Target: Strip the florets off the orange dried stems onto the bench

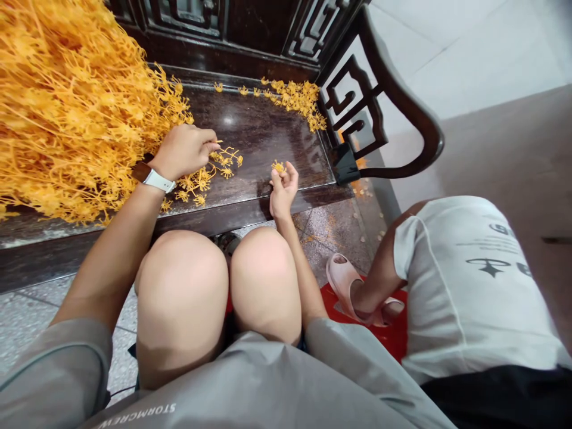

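Observation:
My left hand, with a white watch at the wrist, is closed in a pinch on a thin orange plastic sprig lying on the dark wooden bench. My right hand is curled near the bench's front edge and pinches a small orange flower piece. A huge heap of orange plastic sprigs covers the bench's left side, right beside my left hand. A small pile of loose orange pieces lies at the bench's far right corner.
The bench has a carved dark armrest on the right. Another person in a white shirt sits at my right, with a pink slipper over a red stool. My bare knees are below the bench edge.

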Available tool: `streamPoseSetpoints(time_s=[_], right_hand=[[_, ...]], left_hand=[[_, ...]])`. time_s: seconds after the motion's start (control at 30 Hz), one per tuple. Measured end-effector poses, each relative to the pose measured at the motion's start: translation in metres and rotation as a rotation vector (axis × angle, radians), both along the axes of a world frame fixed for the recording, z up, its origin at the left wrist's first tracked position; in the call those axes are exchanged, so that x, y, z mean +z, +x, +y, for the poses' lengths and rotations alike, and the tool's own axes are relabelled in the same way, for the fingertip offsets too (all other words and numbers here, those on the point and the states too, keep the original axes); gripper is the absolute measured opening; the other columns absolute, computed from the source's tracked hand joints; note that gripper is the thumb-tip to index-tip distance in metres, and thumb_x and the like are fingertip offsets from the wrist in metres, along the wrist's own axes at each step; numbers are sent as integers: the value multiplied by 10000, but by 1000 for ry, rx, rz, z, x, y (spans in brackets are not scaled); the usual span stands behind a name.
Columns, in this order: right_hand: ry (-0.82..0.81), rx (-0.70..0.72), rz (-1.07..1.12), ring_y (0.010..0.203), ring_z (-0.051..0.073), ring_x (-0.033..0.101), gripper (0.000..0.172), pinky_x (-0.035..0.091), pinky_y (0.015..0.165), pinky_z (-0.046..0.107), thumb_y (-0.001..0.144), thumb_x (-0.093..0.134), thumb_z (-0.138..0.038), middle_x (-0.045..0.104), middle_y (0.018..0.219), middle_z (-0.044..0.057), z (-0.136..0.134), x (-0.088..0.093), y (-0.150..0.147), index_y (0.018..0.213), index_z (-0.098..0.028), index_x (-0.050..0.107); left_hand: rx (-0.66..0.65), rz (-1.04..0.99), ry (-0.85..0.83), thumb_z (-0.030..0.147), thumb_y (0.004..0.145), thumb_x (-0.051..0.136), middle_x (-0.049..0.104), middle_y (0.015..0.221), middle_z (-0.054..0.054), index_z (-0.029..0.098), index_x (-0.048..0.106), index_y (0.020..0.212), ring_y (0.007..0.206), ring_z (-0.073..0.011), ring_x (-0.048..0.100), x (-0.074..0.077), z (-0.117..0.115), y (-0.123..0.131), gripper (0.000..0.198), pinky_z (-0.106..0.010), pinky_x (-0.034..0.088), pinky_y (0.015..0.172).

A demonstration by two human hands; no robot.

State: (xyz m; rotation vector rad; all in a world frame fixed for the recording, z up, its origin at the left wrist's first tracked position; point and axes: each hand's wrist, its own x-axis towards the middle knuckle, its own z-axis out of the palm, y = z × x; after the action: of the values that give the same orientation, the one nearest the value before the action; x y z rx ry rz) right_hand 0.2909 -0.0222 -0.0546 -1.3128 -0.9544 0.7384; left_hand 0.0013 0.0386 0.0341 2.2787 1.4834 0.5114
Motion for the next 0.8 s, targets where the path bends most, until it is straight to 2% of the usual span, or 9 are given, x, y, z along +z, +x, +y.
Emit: streamPoseSetpoints(time_s=[0.1,0.27,0.37,0.47,0.53,0.6,0.7,0.77,0.8], right_hand=[[34,15,35,824,133,631,644,550,790,269,924,835,-524,618,895,-38,2,-4,0,1455,-283,561],[60,47,-24,759,128,597,628,553,797,283,917,846,-455,603,834,-60,-2,-5,0,1463,-284,587],[44,116,-147,850,168,678,774,595,975,376,919,845,-434,673,853,-49,-6,-2,-3,1597,-279,507],[55,189,-326,1052,235,745,955,513,1225,552,922,835,-422,724,850,-44,0,2,-9,1736,-281,356],[68,230,-436,1111,249,751,996,455,1291,616,940,801,-416,781,946,-16,11,4,-13,1779,-300,279],[57,257,-535,1150,250,746,982,447,1294,645,978,743,-422,811,1199,47,24,6,-16,1800,-325,214],[10,241,-646,1407,313,649,965,399,1290,721,1022,682,-464,678,1560,143,36,6,-15,1808,-315,144],[-3,201,-664,1530,348,552,936,360,1300,740,1032,673,-476,665,1580,169,37,4,-11,1801,-284,175],[-2,178,-657,1528,346,551,893,357,1306,727,1038,665,-470,704,1526,167,37,3,-9,1788,-272,225]], left_hand=[[14,-11,-7,393,1103,524,805,1136,-104,200,787,1169,1062,-268,629,0,1,-1,332,-429,462,1027],[14,-2,0,354,1093,568,791,1127,-107,179,790,1178,1043,-253,625,-2,1,2,295,-414,457,1027],[14,-14,-5,335,1106,564,789,1104,-100,169,779,1182,1044,-244,625,-2,0,2,282,-409,457,1048],[-3,35,35,330,1106,562,795,1077,-104,170,788,1184,1050,-257,654,-1,0,4,288,-403,478,1016],[-22,84,65,330,1106,545,800,1081,-120,165,796,1192,1070,-277,682,-1,-1,5,313,-407,492,984],[-27,111,81,337,1106,524,803,1086,-135,162,802,1200,1092,-300,708,-2,-2,7,342,-418,503,965],[-7,106,84,355,1091,520,807,1073,-135,187,814,1190,1099,-325,735,-4,-3,9,353,-434,517,960],[-1,92,77,365,1077,525,810,1063,-133,210,822,1163,1098,-337,745,-6,-4,10,346,-442,526,959],[-3,84,73,369,1071,529,813,1061,-133,220,824,1149,1099,-341,748,-7,-4,10,340,-444,529,957]])
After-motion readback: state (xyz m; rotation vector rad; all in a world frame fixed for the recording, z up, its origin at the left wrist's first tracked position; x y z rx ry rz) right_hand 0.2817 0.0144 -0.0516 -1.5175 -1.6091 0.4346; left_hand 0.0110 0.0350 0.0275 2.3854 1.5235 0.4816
